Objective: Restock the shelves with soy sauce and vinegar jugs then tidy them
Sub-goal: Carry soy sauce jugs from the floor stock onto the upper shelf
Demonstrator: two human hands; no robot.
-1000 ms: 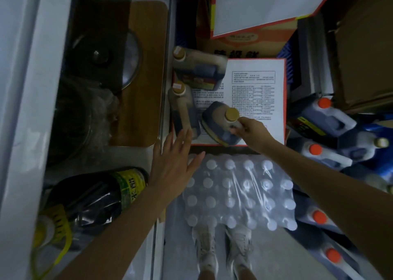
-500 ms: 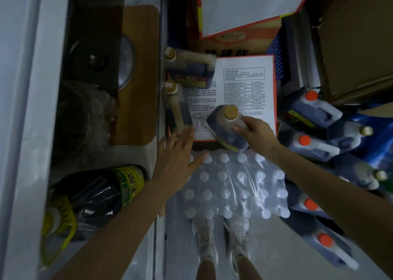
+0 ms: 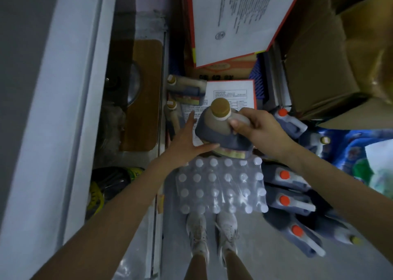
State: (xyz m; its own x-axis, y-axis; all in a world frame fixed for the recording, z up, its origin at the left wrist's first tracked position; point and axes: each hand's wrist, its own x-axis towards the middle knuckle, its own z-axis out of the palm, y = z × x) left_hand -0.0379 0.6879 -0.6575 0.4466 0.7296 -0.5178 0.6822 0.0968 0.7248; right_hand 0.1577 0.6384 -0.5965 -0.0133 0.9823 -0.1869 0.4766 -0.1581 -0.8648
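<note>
My right hand [image 3: 258, 128] grips the handle of a dark jug with a tan cap [image 3: 219, 128] and holds it in the air above the open carton. My left hand [image 3: 187, 140] is spread open, its fingers against the jug's lower left side. Two more tan-capped jugs [image 3: 185, 88] lie on their sides at the left of the white-and-red carton flap [image 3: 234, 94]. Several orange-capped jugs [image 3: 287, 196] lie piled on the floor to the right.
A shrink-wrapped pack of white-capped bottles [image 3: 221, 186] sits on the floor in front of my shoes. A white shelf edge [image 3: 70, 109] runs along the left, with a wooden board [image 3: 144, 94] and a dark oil bottle [image 3: 110, 184]. Cardboard boxes [image 3: 319, 67] stand at upper right.
My right hand has lifted the tan-capped jug up off the carton towards me. My left hand has moved right and now touches the jug's side.
</note>
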